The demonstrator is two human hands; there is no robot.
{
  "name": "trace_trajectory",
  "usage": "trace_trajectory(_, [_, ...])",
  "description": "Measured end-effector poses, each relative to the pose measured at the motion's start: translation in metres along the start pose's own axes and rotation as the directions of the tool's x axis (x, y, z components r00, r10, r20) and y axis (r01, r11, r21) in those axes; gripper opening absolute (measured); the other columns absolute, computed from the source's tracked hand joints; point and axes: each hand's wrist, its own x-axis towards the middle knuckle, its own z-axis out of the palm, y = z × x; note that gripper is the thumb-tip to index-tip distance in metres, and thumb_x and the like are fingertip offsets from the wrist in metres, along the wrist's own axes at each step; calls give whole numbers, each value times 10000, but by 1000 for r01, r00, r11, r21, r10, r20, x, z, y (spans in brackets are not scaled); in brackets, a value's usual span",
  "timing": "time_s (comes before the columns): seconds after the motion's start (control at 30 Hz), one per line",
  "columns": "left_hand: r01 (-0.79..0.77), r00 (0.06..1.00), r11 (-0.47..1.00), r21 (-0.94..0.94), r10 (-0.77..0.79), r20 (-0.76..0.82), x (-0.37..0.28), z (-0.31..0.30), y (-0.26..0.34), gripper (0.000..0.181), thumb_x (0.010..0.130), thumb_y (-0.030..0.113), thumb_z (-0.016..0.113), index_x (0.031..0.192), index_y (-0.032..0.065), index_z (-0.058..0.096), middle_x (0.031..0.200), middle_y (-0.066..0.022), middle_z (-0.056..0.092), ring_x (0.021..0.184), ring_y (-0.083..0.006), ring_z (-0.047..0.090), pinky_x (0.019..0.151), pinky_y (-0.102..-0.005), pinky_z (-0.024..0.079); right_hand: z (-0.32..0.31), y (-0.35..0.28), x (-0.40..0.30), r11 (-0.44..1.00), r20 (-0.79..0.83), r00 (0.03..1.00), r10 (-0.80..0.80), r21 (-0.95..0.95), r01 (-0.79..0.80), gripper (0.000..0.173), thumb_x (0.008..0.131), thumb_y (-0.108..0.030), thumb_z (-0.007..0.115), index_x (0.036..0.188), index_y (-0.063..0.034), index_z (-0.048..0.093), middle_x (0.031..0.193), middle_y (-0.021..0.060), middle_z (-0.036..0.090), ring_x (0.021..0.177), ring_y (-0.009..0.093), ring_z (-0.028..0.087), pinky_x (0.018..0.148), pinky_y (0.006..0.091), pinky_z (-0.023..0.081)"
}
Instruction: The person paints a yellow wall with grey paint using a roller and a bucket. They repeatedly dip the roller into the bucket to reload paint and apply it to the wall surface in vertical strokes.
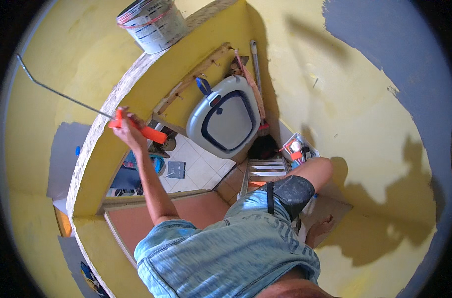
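Note:
My left hand (131, 130) grips the orange plastic handle (154, 135) of a long bent steel rod (67, 97), which looks like a paint roller frame. The rod crosses the rough top edge of a yellow partition wall (112, 93) and reaches to the far left. No roller sleeve shows on its visible length. A paint bucket (160, 31) with a stained rim stands on the same wall top, above my hand. My right hand is out of view. Below my shirt, a bare limb, seemingly a foot (319, 228), shows on a pale surface.
A collapsible basin (229, 119) hangs under a wooden hook rack (196, 78). Near my knee are an aluminium ladder (268, 167), a black broom head (264, 147) and a caddy of small items (300, 147). A grey tray (176, 170) lies on floor tiles. Grey paint (412, 63) covers part of the wall.

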Motion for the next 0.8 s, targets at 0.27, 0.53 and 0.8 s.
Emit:
trace_trajectory(0.27, [-15,997,990,138,26,-75,118,-27,-49,182,805,179,596,889,41,679,696,-86,553,430,-167,449,395,-275,384,-3,46,-57,907,319,868,380,-314,-281,371,875,-384,511,1051,-70,605,891,180,628,816,364,607,717,449,477])
trace_trajectory(0.53, [41,982,994,98,-22,-189,114,-31,-85,236,767,218,607,848,4,664,750,-101,585,463,-174,415,439,-295,384,-9,25,-70,915,548,836,34,-353,194,426,900,-483,435,945,-105,625,868,165,594,795,368,591,670,473,460])
trace_trajectory(0.8, [14,982,999,41,-7,-186,120,-35,-87,231,792,200,562,869,-13,602,989,-121,665,470,-166,425,450,-290,395,3,51,-75,911,596,803,12,-338,237,447,911,-472,437,893,-58,605,881,171,579,816,372,583,698,465,455])
